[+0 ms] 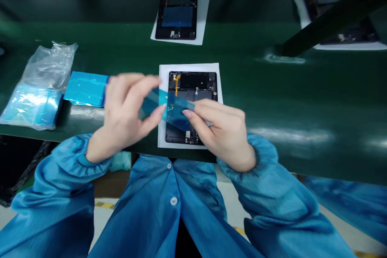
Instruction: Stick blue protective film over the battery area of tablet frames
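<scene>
A translucent blue film hangs over an opened black device, which lies on a white sheet. My right hand pinches the film's right end between thumb and fingers. On the film's left side is my left hand, slightly blurred, its thumb and fingers spread apart around the film's edge without closing on it. The device shows an orange flex cable and small circuit parts; the film and my right fingers hide part of its middle.
Blue film sheets lie left of my left hand, beside a clear plastic bag holding more. Another opened device is farther back. A dark green bar slants at right near another device.
</scene>
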`<state>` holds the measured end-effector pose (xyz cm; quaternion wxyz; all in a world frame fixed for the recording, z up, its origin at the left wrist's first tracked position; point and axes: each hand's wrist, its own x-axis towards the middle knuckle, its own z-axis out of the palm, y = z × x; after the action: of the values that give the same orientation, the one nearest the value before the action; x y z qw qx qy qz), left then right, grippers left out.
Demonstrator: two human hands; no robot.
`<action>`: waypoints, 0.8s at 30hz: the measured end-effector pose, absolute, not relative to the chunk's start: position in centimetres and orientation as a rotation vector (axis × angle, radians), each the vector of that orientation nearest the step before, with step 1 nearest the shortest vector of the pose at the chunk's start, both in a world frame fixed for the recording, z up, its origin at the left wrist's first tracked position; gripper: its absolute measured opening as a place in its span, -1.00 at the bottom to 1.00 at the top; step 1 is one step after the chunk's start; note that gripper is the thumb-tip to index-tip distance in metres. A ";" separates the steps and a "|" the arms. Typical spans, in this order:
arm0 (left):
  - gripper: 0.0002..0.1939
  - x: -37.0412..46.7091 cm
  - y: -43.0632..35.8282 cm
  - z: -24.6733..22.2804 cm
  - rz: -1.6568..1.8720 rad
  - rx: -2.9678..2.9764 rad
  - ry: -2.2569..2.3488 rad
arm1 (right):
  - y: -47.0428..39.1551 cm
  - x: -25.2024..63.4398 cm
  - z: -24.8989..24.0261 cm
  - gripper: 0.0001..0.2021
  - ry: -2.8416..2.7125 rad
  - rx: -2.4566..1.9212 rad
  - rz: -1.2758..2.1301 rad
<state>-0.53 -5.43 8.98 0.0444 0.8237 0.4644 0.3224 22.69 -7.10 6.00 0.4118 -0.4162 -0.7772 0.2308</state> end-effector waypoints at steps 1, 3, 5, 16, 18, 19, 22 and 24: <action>-0.71 -0.6 -4.9 9.7 0.977 2.510 1.521 | -6.8 23.1 6.1 -0.79 -1.962 -1.042 0.547; -0.63 -0.5 -3.7 10.9 0.839 2.429 1.603 | -6.3 23.8 6.1 -0.79 -1.969 -1.047 0.508; -0.59 -0.2 -2.6 11.5 0.703 2.355 1.575 | -5.7 24.5 5.8 -0.82 -1.919 -1.126 0.498; -0.70 3.3 1.9 6.0 0.618 2.607 1.183 | -2.2 28.4 2.6 -0.70 -1.375 -1.435 1.207; -0.72 3.5 2.4 5.5 0.652 2.594 1.209 | -2.0 29.3 1.6 -0.72 -1.293 -1.472 1.218; -0.72 3.2 2.6 5.3 0.680 2.589 1.235 | -1.9 29.6 1.1 -0.73 -1.262 -1.492 1.215; -0.80 1.4 2.7 4.5 0.627 2.681 1.039 | -1.7 30.6 -0.1 -0.70 -1.158 -1.552 1.209; -0.86 -0.1 2.3 3.6 0.410 2.735 0.710 | -1.4 31.0 -0.6 -0.66 -1.107 -1.570 1.226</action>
<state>-0.08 2.35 3.58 0.1426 0.9481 0.2461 0.1420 30.96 -1.43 -0.64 0.4179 -0.6259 -0.4412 0.4887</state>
